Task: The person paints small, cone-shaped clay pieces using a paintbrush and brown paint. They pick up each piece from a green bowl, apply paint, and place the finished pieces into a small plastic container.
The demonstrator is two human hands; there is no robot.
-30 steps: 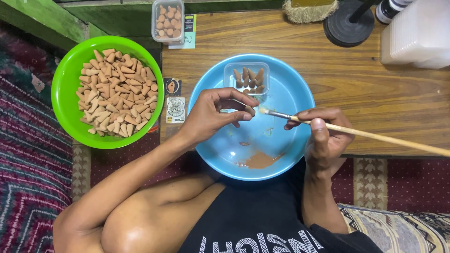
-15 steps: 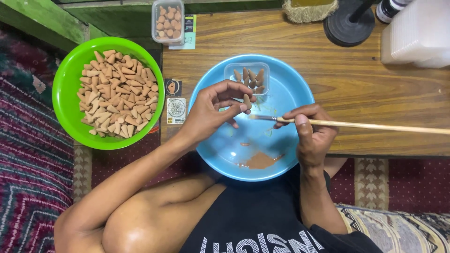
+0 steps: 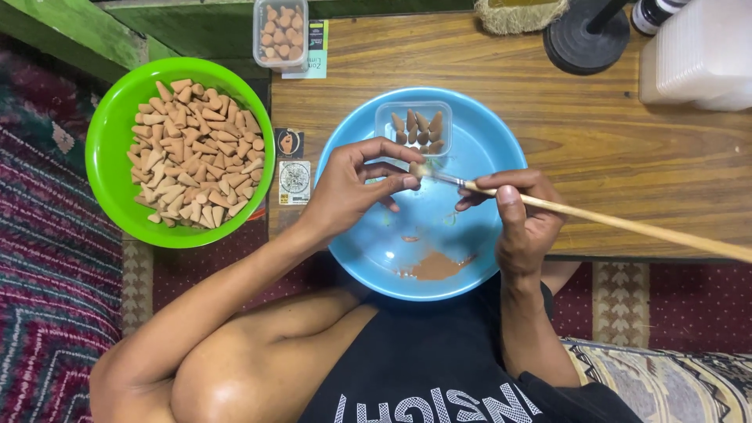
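I see both hands over the blue bowl (image 3: pixel 478 258) at the tabletop's (image 3: pixel 627 149) near edge. Left hand (image 3: pixel 352 188) pinches something small at its fingertips, can't tell what. Right hand (image 3: pixel 525 223) grips a long wooden brush (image 3: pixel 611 223), tip touching those fingertips. Green bowl of cones (image 3: pixel 180 153) sits off the left edge.

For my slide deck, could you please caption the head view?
Left hand pinches something at the long wooden brush held by right hand, above round blue plastic bowl.
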